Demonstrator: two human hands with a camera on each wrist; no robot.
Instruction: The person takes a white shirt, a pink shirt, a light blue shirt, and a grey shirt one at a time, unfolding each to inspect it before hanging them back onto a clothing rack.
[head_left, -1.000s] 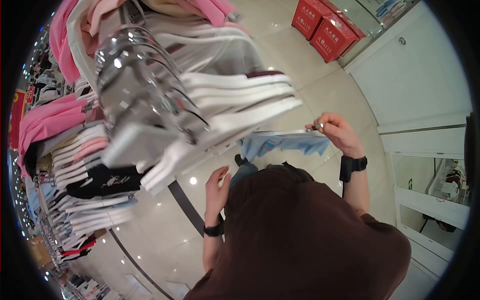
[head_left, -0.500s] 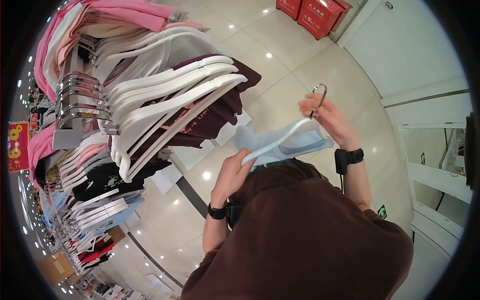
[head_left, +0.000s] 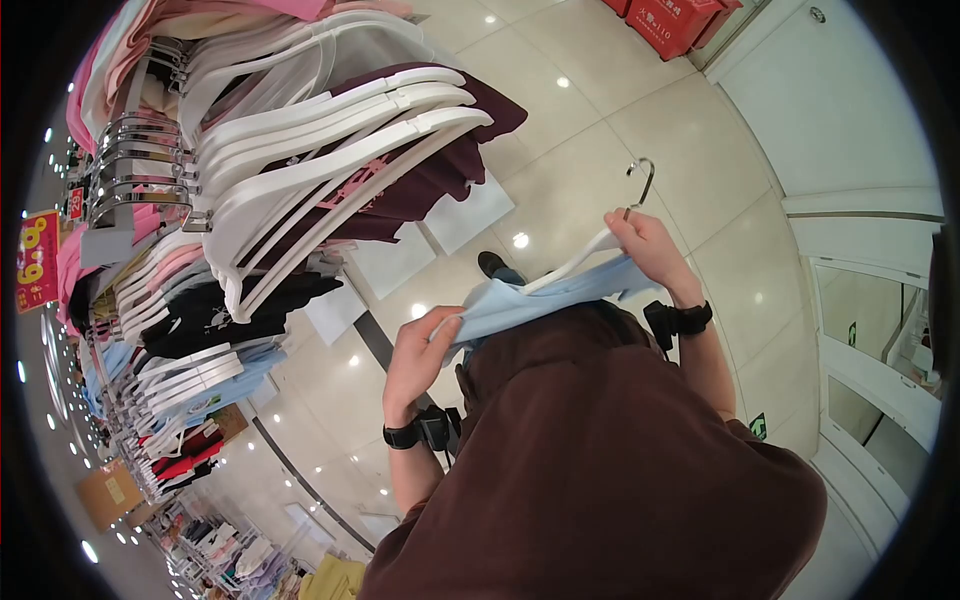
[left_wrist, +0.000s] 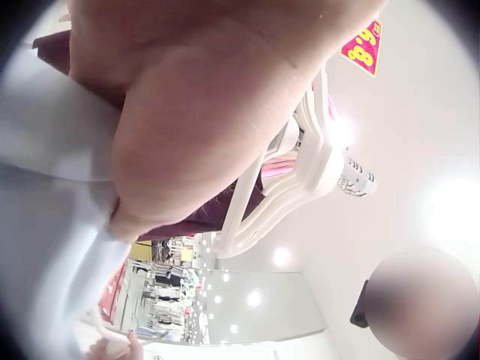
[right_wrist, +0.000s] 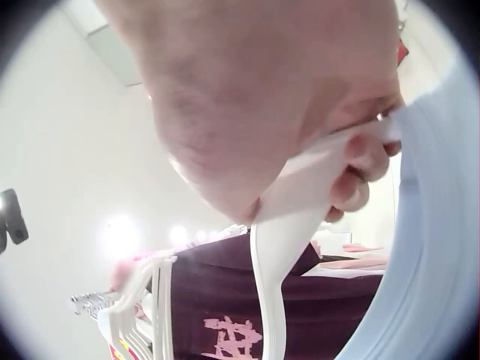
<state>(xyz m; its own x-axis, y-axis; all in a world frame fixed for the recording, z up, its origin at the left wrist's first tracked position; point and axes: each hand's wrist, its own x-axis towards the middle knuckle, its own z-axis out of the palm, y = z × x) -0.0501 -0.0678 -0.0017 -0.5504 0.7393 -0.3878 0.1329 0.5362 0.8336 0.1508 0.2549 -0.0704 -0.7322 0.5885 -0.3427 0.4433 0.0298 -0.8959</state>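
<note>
A light blue shirt [head_left: 540, 300] hangs on a white hanger [head_left: 575, 262] in front of the body. My right hand [head_left: 652, 250] grips the hanger at its neck, just below the metal hook [head_left: 646, 182]. Close up in the right wrist view, the right fingertips [right_wrist: 360, 161] curl round the white hanger [right_wrist: 289, 214], with blue cloth beside them. At the other end, my left hand [head_left: 418, 358] pinches the shoulder of the shirt between thumb and fingers. The left thumb side covers part of the cloth [left_wrist: 56, 142] in the left wrist view.
To the left stands a rack [head_left: 110, 245] of white hangers, with a maroon shirt [head_left: 420, 190] at its near end. More garments hang behind it, with a black shirt [head_left: 235, 320] among them. Red boxes [head_left: 672, 28] sit on the floor near a white door [head_left: 835, 100].
My left hand has come from beside the body to the shirt's shoulder. My right hand has shifted from the hook to the hanger's neck, and the shirt now lies across the front.
</note>
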